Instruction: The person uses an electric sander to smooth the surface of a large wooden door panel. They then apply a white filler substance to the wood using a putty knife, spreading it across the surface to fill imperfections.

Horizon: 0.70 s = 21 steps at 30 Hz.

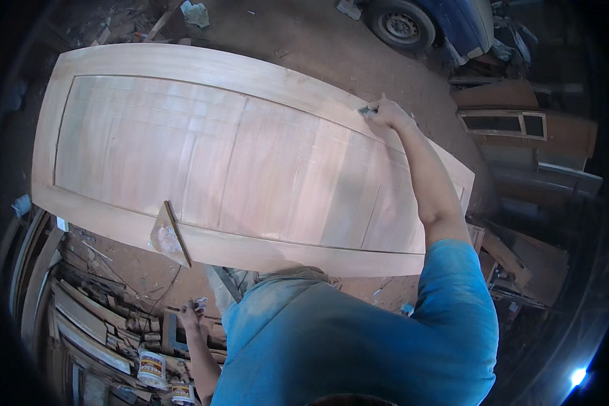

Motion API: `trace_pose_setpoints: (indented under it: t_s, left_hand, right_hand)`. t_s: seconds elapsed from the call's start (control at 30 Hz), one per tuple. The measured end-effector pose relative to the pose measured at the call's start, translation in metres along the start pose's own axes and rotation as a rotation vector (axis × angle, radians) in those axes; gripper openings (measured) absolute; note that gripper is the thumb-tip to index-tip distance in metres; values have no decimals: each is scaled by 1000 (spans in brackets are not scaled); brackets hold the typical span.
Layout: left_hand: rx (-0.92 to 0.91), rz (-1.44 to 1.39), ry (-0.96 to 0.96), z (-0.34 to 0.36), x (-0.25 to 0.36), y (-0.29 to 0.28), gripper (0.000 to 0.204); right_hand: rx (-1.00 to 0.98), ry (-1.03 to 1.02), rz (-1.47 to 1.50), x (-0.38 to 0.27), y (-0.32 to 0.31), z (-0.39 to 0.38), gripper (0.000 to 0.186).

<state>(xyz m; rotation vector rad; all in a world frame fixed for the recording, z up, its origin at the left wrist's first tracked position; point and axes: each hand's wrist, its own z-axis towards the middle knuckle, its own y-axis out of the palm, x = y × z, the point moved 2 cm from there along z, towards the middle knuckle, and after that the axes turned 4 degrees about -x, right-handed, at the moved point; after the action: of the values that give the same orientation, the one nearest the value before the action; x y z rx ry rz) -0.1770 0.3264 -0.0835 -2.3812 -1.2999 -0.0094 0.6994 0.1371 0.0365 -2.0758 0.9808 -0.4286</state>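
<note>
A large pale wooden door (271, 155) with a framed inner panel lies flat before me. My right hand (390, 113) reaches across to its far long edge. Its fingers are closed on a small dark-grey thing pressed against the frame; the kind is not clear. My left hand (191, 313) hangs low beside my body, off the near edge of the door. The fingers are curled around something small and whitish that I cannot make out. On the near frame rests a small wooden board (170, 237) smeared with a pale paste, partly overhanging the edge.
Stacked wood offcuts (91, 318) and two white buckets (152, 369) stand at the lower left. A vehicle's wheel (400, 26) is beyond the door at the upper right. Wooden frames and boards (514, 128) lean at the right. Debris lies on the brown floor (284, 40).
</note>
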Motion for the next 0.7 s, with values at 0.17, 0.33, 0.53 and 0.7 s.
trace_pose_setpoints:
  t_s: [0.17, 0.33, 0.53, 0.7]
  left_hand:
    - [-20, -136, 234, -6, 51, -11, 27]
    - [67, -44, 511, -26, 127, -10, 30]
    - [353, 360, 990, -90, 197, 23, 73]
    - [305, 386, 988, -70, 227, 59, 105]
  right_hand:
    - [34, 40, -28, -26, -24, -13, 44]
    - [156, 156, 58, -11, -1, -23, 60]
    - [47, 38, 788, -83, 29, -136, 38]
    - [-112, 17, 1300, -103, 108, -199, 37]
